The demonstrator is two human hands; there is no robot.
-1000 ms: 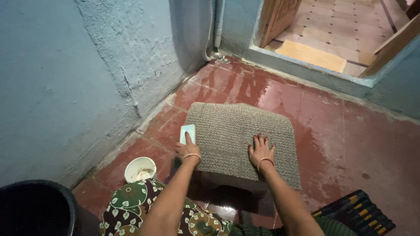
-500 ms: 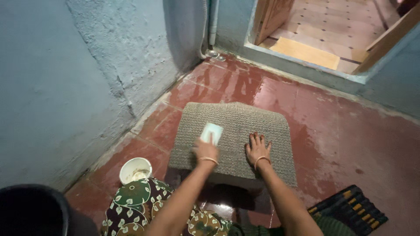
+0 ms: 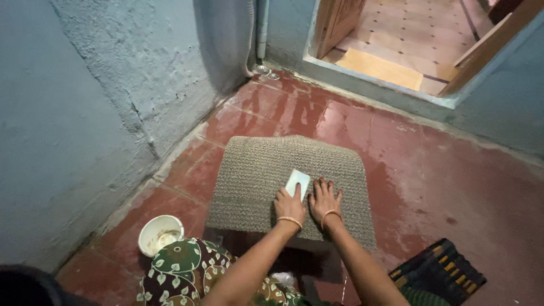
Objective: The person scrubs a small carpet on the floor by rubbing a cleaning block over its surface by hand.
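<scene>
A grey woven mat [image 3: 255,170] lies flat on the wet red floor in front of me. My left hand [image 3: 289,205] presses a small pale green block [image 3: 297,182], like a soap bar or scrubber, onto the mat's middle, with fingers laid over its near end. My right hand [image 3: 324,202] rests flat on the mat just to the right of it, fingers spread, nearly touching the left hand. Both wrists wear thin bangles.
A white bowl [image 3: 159,233] stands on the floor at my left knee. A blue wall [image 3: 85,113] runs along the left. A striped dark mat [image 3: 439,272] lies at the lower right. A doorway step [image 3: 385,85] is ahead.
My left hand has slid the pale block from the mat's left edge rightward to its middle, beside my right hand. The right hand stayed flat on the mat.
</scene>
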